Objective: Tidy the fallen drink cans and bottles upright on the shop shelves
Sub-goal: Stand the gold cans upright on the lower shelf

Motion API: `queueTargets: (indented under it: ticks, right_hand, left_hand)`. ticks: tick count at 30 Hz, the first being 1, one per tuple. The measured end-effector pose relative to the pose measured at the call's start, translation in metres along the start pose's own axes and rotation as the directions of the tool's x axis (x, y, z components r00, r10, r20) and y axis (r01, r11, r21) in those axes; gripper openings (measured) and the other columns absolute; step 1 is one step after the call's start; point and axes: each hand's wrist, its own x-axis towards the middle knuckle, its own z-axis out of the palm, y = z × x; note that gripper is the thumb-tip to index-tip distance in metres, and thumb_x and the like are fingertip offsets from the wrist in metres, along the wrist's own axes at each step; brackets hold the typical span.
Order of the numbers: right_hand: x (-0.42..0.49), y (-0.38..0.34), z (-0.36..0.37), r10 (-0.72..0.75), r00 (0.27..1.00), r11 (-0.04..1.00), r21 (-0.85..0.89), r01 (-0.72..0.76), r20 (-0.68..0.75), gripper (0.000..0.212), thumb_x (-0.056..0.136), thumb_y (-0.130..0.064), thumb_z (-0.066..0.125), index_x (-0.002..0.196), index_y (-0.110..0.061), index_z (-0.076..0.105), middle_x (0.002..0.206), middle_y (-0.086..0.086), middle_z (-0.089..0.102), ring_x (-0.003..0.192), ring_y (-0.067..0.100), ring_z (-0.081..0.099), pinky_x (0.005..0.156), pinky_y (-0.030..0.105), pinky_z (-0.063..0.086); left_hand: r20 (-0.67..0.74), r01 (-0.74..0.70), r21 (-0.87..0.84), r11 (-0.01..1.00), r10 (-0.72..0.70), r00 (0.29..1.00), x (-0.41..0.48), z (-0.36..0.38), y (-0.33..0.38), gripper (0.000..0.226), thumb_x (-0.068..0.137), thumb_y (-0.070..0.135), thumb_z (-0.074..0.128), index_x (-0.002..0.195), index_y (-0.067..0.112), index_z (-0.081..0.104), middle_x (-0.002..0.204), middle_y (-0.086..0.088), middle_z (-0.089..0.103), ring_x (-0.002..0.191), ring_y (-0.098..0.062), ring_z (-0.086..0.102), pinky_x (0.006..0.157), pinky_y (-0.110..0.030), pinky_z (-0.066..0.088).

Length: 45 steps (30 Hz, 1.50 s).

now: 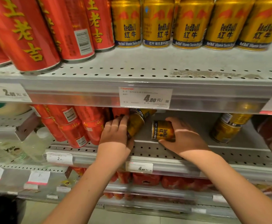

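Both grips were in on the middle shelf (238,152), in among the gold Red Bull stuff. The left grip (115,131) had its fingers wrapped over a tilted can (136,123) with the thumb tucked under the low end, so it was closed round that one. The can leaned with its top up and to the right. That top end sat partly behind the price rail, so I couldn't really tell if it was propped on anything back there. The right grip (185,138) was curled round a flat can (162,130) lying on its side on the shelf. Its label read sideways and its blue-band end pointed left toward the tilted can, the two close but apart. Further right on the same shelf a gold pair (227,128) sat crooked, one above the other, both tilted. Just left of the left grip was a leaning bunch of red cans (73,125). Up on the top shelf (148,62) a gold row (191,23) stood upright, with tall red cans (27,34) leaning beside it on the left. A 4.80 price tag (145,97) was on the rail right above both grips.
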Motion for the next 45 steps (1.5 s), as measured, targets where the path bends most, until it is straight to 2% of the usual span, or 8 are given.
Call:
queueTargets:
  ticks: [7,13,18,23,27,32,38,45]
  right_hand:
    - [-0.019,0.014,-0.009,0.098,0.994,0.990,0.095,-0.103,0.057,0.077,0.072,-0.079,0.059,0.139,-0.055,0.028,0.135,-0.006,0.044,0.104,0.014,0.047,0.082,0.027,0.043]
    - [-0.027,0.022,-0.017,0.177,0.975,0.960,0.194,-0.201,0.136,0.089,0.077,-0.052,0.077,0.148,-0.046,0.024,0.139,-0.003,0.047,0.109,0.015,0.052,0.091,0.030,0.050]
    - [-0.036,0.028,-0.026,0.223,0.970,0.864,0.440,-0.244,0.099,0.082,0.070,-0.042,0.088,0.130,-0.052,0.034,0.127,-0.011,0.051,0.105,0.008,0.054,0.085,0.020,0.048]
    - [-0.040,0.023,-0.043,0.257,0.964,0.817,0.547,-0.182,-0.063,0.089,0.061,-0.050,0.087,0.134,-0.055,0.036,0.134,-0.005,0.050,0.119,0.015,0.054,0.101,0.036,0.049]
    - [-0.039,0.019,-0.051,0.246,0.965,0.852,0.495,-0.172,-0.087,0.093,0.063,-0.052,0.085,0.141,-0.049,0.035,0.138,-0.003,0.049,0.128,0.018,0.050,0.107,0.042,0.045]
    - [-0.044,0.015,-0.046,0.220,0.975,0.877,0.443,-0.187,-0.026,0.091,0.068,-0.044,0.087,0.142,-0.049,0.034,0.141,-0.002,0.044,0.133,0.020,0.044,0.109,0.035,0.040]
    - [-0.048,0.015,-0.041,0.211,0.977,0.879,0.440,-0.184,-0.015,0.083,0.073,-0.043,0.085,0.141,-0.048,0.037,0.138,-0.005,0.044,0.131,0.019,0.045,0.105,0.031,0.039]
    - [-0.063,0.016,-0.022,0.204,0.976,0.809,0.574,-0.125,-0.075,0.075,0.078,-0.047,0.079,0.136,-0.060,0.032,0.140,-0.009,0.050,0.124,0.009,0.050,0.099,0.028,0.044]
  left_hand:
    - [0.135,0.075,-0.366,0.928,-0.026,0.990,-0.013,0.002,0.007,0.080,0.079,0.049,0.077,0.147,0.044,0.035,0.142,-0.003,0.042,0.127,-0.028,0.049,0.106,-0.044,0.045]
    - [0.088,0.093,-0.523,0.847,-0.055,0.995,-0.019,0.007,0.014,0.067,0.081,0.046,0.078,0.136,0.048,0.039,0.135,0.008,0.052,0.121,-0.017,0.055,0.100,-0.039,0.049]
    - [0.132,0.189,-0.770,0.609,-0.138,0.982,-0.019,0.009,0.015,0.060,0.078,0.019,0.086,0.121,0.039,0.049,0.118,0.014,0.065,0.103,0.004,0.064,0.088,-0.016,0.053]
    - [0.107,0.174,-0.907,0.384,-0.189,0.976,-0.017,0.007,0.017,0.054,0.078,0.008,0.085,0.115,0.033,0.056,0.113,0.001,0.070,0.097,-0.003,0.069,0.076,-0.010,0.052]
    - [0.090,0.140,-0.945,0.295,-0.178,0.980,-0.017,0.007,0.032,0.051,0.074,0.006,0.086,0.110,0.030,0.059,0.107,0.003,0.073,0.097,-0.009,0.072,0.077,-0.019,0.056]
    - [0.237,0.262,-0.958,0.115,-0.197,0.951,-0.021,0.006,0.048,0.048,0.064,0.050,0.088,0.102,0.035,0.064,0.101,0.009,0.076,0.096,-0.011,0.074,0.079,-0.032,0.059]
    - [0.394,0.379,-0.918,-0.118,-0.150,0.907,-0.012,-0.007,0.062,0.067,0.075,0.062,0.070,0.130,0.024,0.059,0.115,-0.007,0.076,0.107,-0.026,0.073,0.086,-0.039,0.054]
    - [0.404,0.377,-0.893,-0.247,-0.067,0.912,-0.006,-0.007,0.078,0.054,0.082,0.022,0.077,0.131,0.008,0.056,0.124,-0.015,0.071,0.112,-0.027,0.070,0.088,-0.039,0.059]
